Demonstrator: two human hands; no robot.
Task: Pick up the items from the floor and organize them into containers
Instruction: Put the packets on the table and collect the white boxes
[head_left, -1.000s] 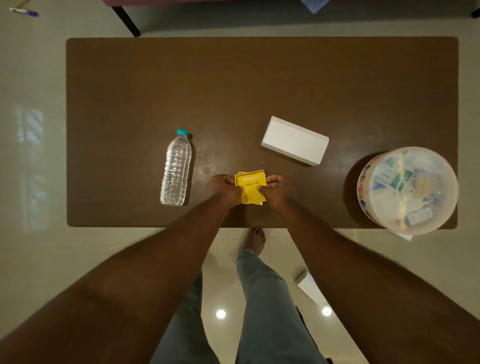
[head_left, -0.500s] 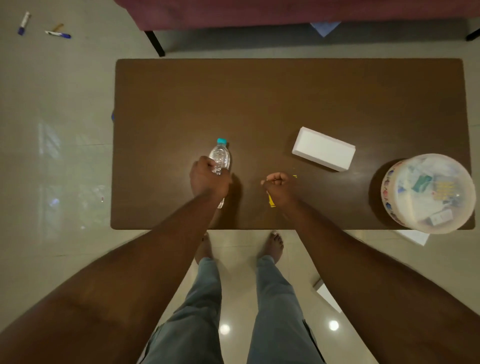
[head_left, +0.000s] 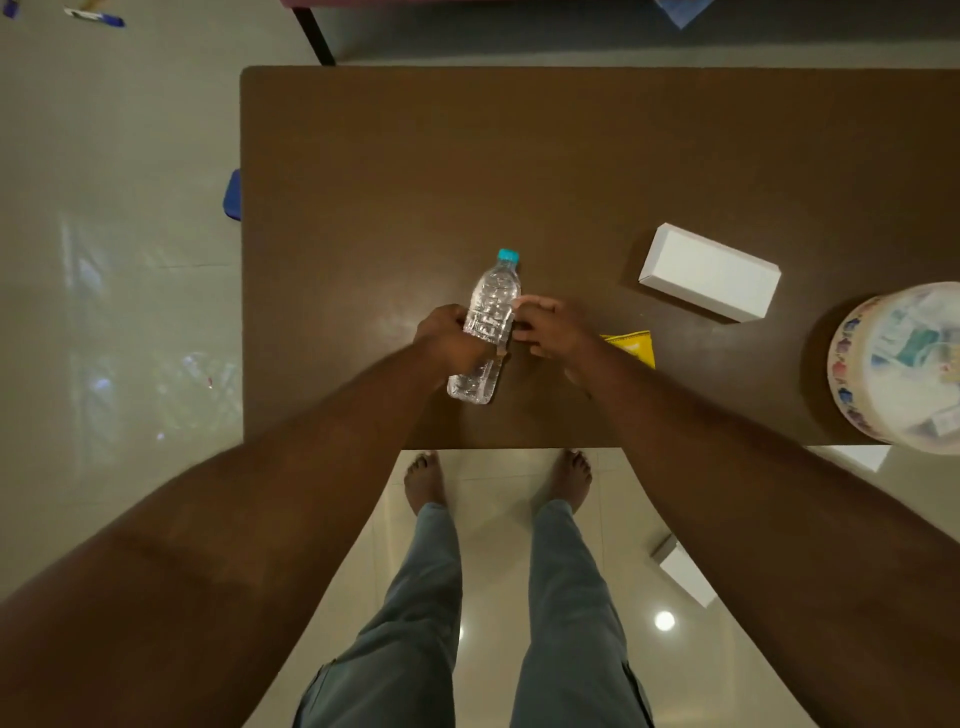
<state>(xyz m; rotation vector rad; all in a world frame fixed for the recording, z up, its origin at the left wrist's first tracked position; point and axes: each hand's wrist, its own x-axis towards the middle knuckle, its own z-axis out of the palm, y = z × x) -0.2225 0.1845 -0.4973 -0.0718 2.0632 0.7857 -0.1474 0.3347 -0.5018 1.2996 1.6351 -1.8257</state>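
Observation:
A clear plastic water bottle with a teal cap lies over the brown table, cap pointing away from me. My left hand grips its middle from the left. My right hand touches the bottle's right side with curled fingers. A yellow sachet lies on the table just right of my right wrist, partly hidden by it. A round translucent tub holding several small packets stands at the table's right front corner.
A white rectangular box lies on the table between the bottle and the tub. Pens lie on the floor at the far left. A blue object sticks out at the table's left edge. A white box lies on the floor.
My right hand let go of the yellow sachet, which now lies on the table, and moved left to the bottle. My left hand keeps its grip on the bottle.

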